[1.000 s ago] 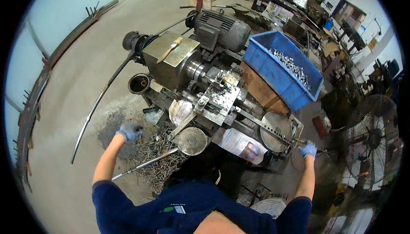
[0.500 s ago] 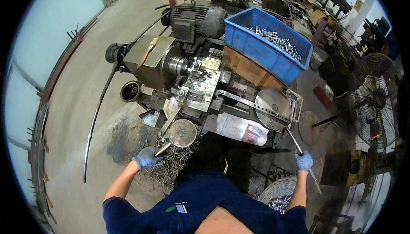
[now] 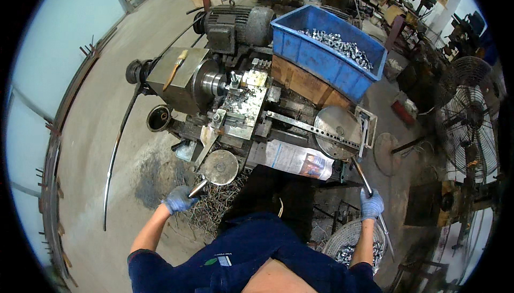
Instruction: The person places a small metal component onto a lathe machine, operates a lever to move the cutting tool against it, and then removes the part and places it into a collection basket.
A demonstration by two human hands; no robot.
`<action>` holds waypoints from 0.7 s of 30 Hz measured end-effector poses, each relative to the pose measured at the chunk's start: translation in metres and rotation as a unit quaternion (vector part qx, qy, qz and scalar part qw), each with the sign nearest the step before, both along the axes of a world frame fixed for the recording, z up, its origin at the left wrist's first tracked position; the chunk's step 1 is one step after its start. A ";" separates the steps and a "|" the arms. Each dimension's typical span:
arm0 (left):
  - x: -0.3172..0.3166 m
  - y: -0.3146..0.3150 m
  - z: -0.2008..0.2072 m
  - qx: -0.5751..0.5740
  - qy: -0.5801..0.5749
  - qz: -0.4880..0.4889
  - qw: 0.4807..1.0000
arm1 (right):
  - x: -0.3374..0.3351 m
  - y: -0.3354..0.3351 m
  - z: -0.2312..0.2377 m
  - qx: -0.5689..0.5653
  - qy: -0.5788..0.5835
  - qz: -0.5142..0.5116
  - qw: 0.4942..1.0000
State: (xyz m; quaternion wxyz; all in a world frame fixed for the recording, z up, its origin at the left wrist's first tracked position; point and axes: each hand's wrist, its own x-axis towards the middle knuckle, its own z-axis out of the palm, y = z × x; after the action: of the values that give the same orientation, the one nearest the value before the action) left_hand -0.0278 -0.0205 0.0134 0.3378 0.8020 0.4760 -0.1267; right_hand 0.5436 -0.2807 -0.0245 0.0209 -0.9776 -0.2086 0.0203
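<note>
My left hand (image 3: 180, 200), in a blue-grey work glove, is wrapped round the metal handle (image 3: 197, 188) of a round handwheel disc (image 3: 220, 166) at the front of a small lathe. Farther right, my gloved right hand (image 3: 371, 204) grips a long steel lever (image 3: 362, 176), whose thin end sticks out below the fist. The lathe's chuck (image 3: 212, 84) faces the tool carriage (image 3: 245, 103), which is strewn with metal chips. A perforated bar (image 3: 313, 129) runs from the carriage to a large round plate (image 3: 338, 128) near the lever.
A blue bin (image 3: 321, 60) of small metal parts sits on a wooden box (image 3: 305, 83) behind the lathe. The motor (image 3: 235, 27) stands at the back, and a brush (image 3: 175, 69) lies on the headstock. Metal shavings (image 3: 214, 204) cover the floor; a basket (image 3: 342, 237) of parts stands by my right forearm.
The whole view has shifted slightly. My right hand has drawn the lever a little toward me. My left hand keeps its hold on the handle, with hardly any movement against the disc.
</note>
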 end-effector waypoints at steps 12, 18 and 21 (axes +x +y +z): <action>-0.003 -0.002 -0.023 -0.013 -0.019 -0.009 1.000 | 0.135 0.116 0.022 -0.063 -0.118 0.015 0.991; -0.011 0.030 -0.007 -0.224 -0.088 -0.070 0.968 | 0.127 0.149 -0.019 -0.047 -0.169 0.114 0.978; -0.040 0.053 -0.047 -0.224 -0.312 0.287 0.878 | 0.065 0.132 -0.014 0.056 -0.204 0.177 0.961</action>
State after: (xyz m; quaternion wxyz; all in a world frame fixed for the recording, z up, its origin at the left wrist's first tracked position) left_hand -0.0682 0.0323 -0.0341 0.6609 0.5311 0.5142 0.1293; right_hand 0.6082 -0.1491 -0.0388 0.0286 -0.9056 -0.3792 -0.1879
